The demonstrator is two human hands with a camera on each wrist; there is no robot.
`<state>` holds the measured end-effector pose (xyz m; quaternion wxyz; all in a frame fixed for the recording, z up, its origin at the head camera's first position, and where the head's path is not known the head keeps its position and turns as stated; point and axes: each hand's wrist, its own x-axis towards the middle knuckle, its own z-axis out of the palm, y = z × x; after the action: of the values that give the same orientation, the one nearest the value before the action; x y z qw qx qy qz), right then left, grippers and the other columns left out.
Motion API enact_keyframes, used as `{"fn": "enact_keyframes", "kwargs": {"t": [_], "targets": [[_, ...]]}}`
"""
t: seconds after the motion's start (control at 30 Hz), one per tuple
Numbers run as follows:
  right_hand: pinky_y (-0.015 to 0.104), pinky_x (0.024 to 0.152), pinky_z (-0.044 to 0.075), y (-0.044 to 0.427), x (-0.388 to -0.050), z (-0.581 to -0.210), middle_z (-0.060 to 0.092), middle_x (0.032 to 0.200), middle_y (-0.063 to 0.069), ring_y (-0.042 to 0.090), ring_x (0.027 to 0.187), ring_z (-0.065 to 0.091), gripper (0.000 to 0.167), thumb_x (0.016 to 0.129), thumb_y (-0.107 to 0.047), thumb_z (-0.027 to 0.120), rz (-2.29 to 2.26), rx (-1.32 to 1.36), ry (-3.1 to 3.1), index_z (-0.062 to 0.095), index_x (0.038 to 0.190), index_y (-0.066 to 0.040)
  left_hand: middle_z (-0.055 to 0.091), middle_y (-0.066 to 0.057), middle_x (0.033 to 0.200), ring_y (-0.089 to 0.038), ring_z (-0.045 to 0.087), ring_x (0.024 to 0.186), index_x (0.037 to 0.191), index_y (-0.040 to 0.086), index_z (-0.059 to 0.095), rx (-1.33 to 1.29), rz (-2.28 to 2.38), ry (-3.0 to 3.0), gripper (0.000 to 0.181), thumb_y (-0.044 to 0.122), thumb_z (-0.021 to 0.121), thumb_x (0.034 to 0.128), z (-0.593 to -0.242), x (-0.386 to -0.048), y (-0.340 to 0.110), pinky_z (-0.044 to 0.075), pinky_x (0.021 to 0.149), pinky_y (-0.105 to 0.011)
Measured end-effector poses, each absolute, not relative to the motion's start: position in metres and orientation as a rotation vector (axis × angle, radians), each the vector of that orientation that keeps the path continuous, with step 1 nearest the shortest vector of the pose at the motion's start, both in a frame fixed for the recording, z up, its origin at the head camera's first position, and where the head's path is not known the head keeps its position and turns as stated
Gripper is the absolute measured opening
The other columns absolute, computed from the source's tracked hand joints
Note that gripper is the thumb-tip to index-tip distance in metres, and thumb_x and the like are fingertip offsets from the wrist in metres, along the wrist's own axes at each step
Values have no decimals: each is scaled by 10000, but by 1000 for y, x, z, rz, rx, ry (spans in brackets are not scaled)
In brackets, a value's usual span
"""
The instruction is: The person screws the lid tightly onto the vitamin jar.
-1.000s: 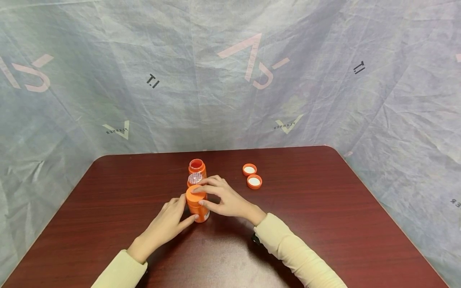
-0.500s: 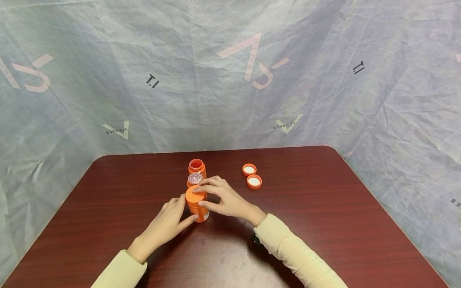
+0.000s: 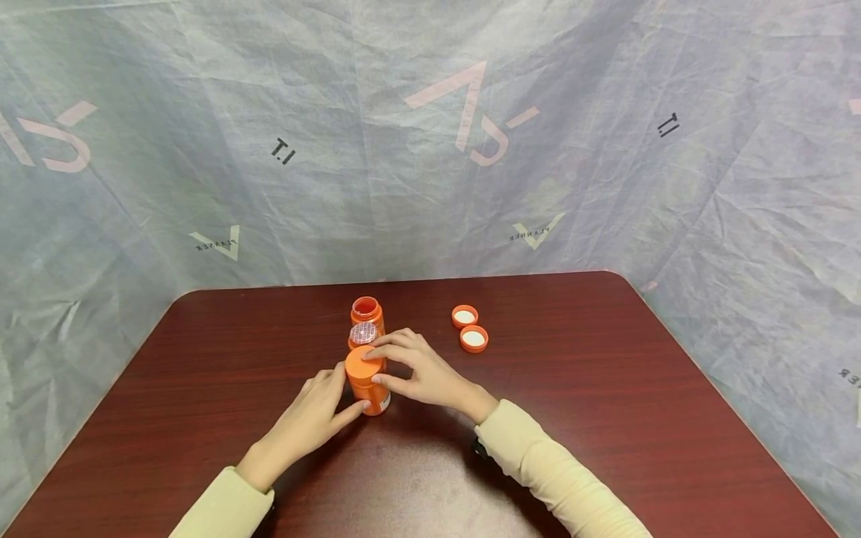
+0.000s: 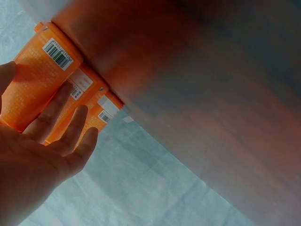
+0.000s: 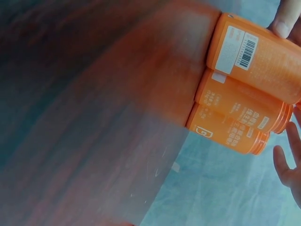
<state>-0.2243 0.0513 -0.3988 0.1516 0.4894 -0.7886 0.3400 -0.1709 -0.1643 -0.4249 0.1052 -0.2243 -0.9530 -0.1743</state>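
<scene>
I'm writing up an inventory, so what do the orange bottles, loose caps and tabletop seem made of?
Orange bottles: probably plastic, judging by their smooth, satiny, moulded look. Loose caps: likely plastic too, smooth, matching orange; white liners perhaps foam or paper. Tabletop: shiny, with red-brown wood grain, possibly varnished wood or laminate.

Head view: evenly bright; soft glare marks the near counter (image 3: 417,478). Wrist views: dim, hazy; counter surface blurred, left hand (image 4: 37,157) in shadow.
</scene>
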Motion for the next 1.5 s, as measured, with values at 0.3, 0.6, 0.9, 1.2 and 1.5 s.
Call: {"fn": "enact_keyframes", "kwargs": {"t": [0.3,0.6,0.9,1.2,1.5], "targets": [[335,937,345,48,-224,-397,586,1174,-36,102,1108,459,385,814,-290,687,959,1383,-2310,592,1168,-176,559,-259,1191,-357,520,1098,1292,-133,366,-662,-525,-2801,752,406,627,837,-424,-171,-164,392,931,-518],[340,931,343,48,-223,-396,578,1207,-20,128,1113,455,354,844,-282,650,951,1409,-2295,585,1172,-167,571,-237,1180,-351,526,1090,1286,-120,370,-671,-520,-2799,728,393,629,839,-423,-171,-164,395,924,-517],[349,934,342,49,-223,-397,581,1221,-23,132,1120,456,356,841,-279,654,985,1389,-2298,586,1173,-170,572,-246,1173,-354,531,1080,1287,-121,371,-675,-523,-2791,731,396,628,839,-422,-170,-163,400,921,-512],[330,934,343,48,-223,-398,579,1231,-39,106,1113,454,359,842,-280,652,982,1378,-2312,581,1179,-179,562,-235,1186,-360,526,1088,1288,-95,375,-675,-540,-2797,716,405,624,841,-423,-171,-164,399,921,-517],[327,933,343,49,-224,-398,575,1226,-23,125,1116,461,396,830,-274,669,956,1415,-2274,567,1196,-160,562,-264,1186,-358,523,1096,1291,-136,367,-664,-529,-2807,756,406,630,835,-422,-170,-164,389,938,-519]]}}
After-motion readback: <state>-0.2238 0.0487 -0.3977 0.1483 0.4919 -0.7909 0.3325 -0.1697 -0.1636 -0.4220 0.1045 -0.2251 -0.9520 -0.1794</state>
